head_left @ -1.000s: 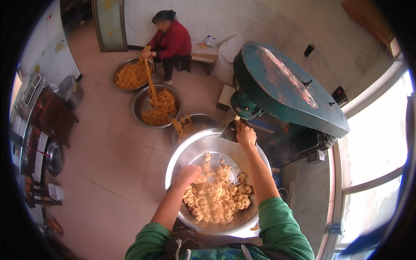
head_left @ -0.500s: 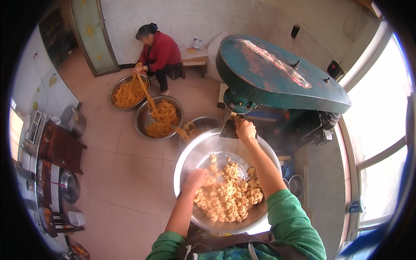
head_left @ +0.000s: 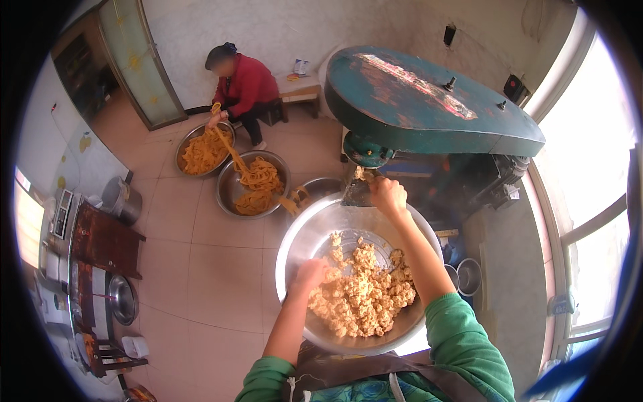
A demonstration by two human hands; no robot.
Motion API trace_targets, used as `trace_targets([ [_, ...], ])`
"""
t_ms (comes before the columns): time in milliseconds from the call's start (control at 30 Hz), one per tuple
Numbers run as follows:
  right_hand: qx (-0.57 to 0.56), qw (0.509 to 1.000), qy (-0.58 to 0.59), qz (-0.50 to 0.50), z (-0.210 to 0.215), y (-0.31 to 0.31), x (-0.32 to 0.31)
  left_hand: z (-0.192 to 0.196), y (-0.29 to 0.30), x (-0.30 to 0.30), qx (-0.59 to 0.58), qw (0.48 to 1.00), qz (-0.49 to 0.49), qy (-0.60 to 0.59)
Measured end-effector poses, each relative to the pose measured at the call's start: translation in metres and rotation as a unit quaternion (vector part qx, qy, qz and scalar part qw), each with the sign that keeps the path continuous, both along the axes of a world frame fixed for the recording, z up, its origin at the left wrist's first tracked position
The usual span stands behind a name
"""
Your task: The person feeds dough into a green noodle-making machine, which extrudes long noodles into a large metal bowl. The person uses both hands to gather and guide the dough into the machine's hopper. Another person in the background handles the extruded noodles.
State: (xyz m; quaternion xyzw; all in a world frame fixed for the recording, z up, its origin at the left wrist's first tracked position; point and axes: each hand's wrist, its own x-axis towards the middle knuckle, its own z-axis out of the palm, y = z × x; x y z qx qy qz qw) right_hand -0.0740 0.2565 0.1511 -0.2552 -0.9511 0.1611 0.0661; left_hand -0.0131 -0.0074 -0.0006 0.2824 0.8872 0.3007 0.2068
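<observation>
A wide metal basin (head_left: 295, 234) stands in front of me, with crumbly, lumpy yellowish dough (head_left: 365, 295) in it. Over its far rim my right hand (head_left: 390, 194) is closed round a scraper with a dark flat blade (head_left: 355, 194). The blade is just below the green machine's round head (head_left: 368, 151), where a bit of dough clings. At the basin's left side my left hand (head_left: 311, 275) is curled at the edge of the dough. Its fingertips blend into the lumps, so what they hold cannot be made out.
The green machine's big housing (head_left: 429, 100) overhangs the far right. Beyond the basin, a person in red (head_left: 251, 87) handles long orange strips between two metal bowls (head_left: 224, 194). Small metal pots (head_left: 470, 276) stand at right; a brown cabinet (head_left: 107, 238) is at left.
The view has shifted slightly, so the basin sits a little to the right. My right hand stays on the scraper below the machine head. The person in red has lowered the strips.
</observation>
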Motion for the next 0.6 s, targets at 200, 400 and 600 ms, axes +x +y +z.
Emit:
trace_targets([
  [200, 0.024, 0.999, 0.019, -0.021, -0.036, 0.020, -0.022, -0.002, 0.008, -0.003, 0.023, 1.000, 0.004, -0.016],
  [400, -0.005, 1.000, 0.023, 0.004, -0.019, -0.016, -0.001, -0.004, -0.004, -0.002, 0.020, 0.997, 0.022, 0.073],
  [600, 0.025, 0.999, 0.034, 0.016, -0.003, 0.024, 0.027, -0.008, 0.001, -0.002, 0.055, 0.994, 0.068, 0.073],
])
